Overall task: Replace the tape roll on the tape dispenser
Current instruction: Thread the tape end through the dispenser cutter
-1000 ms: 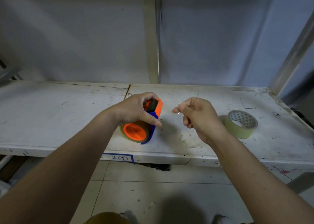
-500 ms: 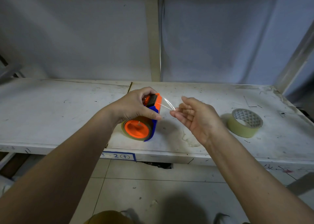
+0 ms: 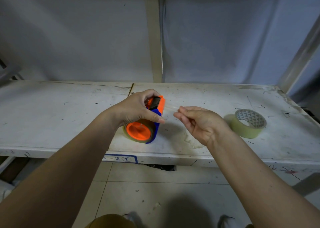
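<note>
Our left hand [image 3: 136, 110] grips the dispenser [image 3: 147, 122] on the tabletop [image 3: 52, 117]; our right hand [image 3: 199, 122] pinches its tape end [image 3: 170, 108]; a spare roll [image 3: 248, 123] lies far right

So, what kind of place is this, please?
Probably a storeroom or workshop: a scuffed white bench bearing a label marked "2" with an arrow, metal shelf posts against plain walls, and a tiled floor.

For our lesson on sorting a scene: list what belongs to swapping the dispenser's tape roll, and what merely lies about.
Part of the job:
tape dispenser, held by the left hand
clear tape strip, pinched by the right hand
loose tape roll

Lying about:
numbered label on the table edge
</note>
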Demonstrator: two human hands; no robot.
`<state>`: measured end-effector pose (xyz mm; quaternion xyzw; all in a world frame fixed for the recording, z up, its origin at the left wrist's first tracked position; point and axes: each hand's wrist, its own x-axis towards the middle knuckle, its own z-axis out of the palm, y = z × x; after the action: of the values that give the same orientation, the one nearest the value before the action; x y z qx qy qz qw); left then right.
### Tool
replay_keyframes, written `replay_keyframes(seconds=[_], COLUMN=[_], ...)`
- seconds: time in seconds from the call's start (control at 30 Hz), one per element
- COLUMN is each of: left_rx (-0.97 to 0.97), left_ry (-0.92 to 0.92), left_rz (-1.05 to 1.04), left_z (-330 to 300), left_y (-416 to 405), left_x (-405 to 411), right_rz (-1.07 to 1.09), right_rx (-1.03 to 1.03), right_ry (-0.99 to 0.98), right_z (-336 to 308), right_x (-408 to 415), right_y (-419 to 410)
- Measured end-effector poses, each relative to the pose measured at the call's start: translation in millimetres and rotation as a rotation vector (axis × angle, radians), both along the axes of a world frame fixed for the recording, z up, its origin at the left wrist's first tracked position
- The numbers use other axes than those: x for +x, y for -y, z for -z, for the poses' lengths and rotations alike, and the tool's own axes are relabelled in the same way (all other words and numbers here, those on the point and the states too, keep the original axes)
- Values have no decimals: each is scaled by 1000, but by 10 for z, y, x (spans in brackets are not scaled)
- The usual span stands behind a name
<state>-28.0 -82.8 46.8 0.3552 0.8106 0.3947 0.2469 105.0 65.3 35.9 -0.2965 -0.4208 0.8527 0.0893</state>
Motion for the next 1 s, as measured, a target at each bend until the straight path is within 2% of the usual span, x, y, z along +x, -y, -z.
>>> replay_keyframes(seconds=[0.07, 0.1, 0.2, 0.3, 0.33, 0.4, 0.5, 0.6, 0.67, 0.77, 0.9, 1.0], left_rx=[25, 36, 59, 99, 111, 125, 167, 270, 269, 261, 260, 271], left_ry=[12, 17, 47, 86, 97, 114, 124, 208, 201, 176, 174, 177], left_rz=[-6, -13, -29, -30, -27, -23, -28, -46, -30, -6, -12, -9], left_z=[2, 7, 28, 30, 31, 40, 67, 104, 115, 119, 105, 107], left_y=[18, 31, 64, 89, 95, 105, 122, 181, 180, 125, 107, 101], left_x=[-20, -35, -93, -136, -141, -148, -185, -231, -215, -196, -219, -210], right_rz=[20, 18, 74, 188, 207, 213, 195, 125, 68, 83, 274, 164], right_rx=[13, 97, 656, 1229, 1378, 1536, 1642, 1758, 1767, 1628, 1280, 1373], right_ry=[-111, -152, -214, -384, -412, -419, -414, -383, -329, -238, -144, -251], right_z=[67, 118, 279, 458, 522, 613, 687, 930, 1105, 1137, 880, 744], right_x=[-20, -31, -52, -119, -157, -231, -290, -267, -203, -208, -229, -194], right_y=[29, 56, 168, 235, 256, 299, 352, 373, 405, 421, 439, 578])
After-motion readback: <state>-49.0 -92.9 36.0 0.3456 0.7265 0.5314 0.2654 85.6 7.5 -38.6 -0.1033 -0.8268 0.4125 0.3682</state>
